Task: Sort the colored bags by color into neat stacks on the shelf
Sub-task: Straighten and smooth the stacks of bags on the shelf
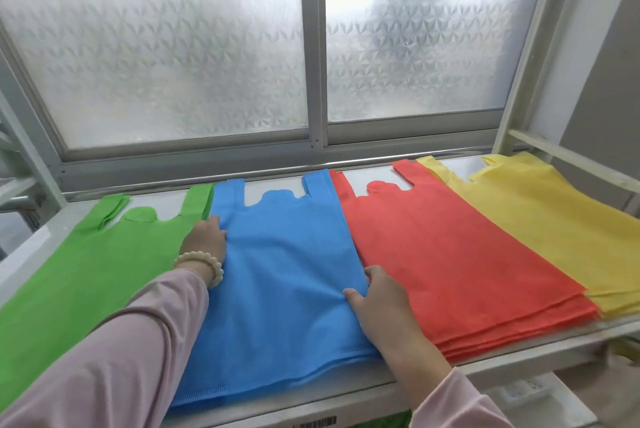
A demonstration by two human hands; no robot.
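Four flat stacks of bags lie side by side on the white shelf (363,389): green (86,265), blue (280,275), red (443,247) and yellow (540,219). My left hand (204,240) grips the left edge of the blue stack, its fingers tucked under the edge and out of sight. My right hand (377,299) holds the blue stack's right edge, thumb on top and fingers between blue and red. The blue stack's front edge is uneven and hangs slightly over the shelf's front lip.
A frosted sliding window (311,57) stands right behind the shelf. White shelf posts rise at the left (20,136) and right (526,64). A lower shelf (530,393) shows beneath at the right.
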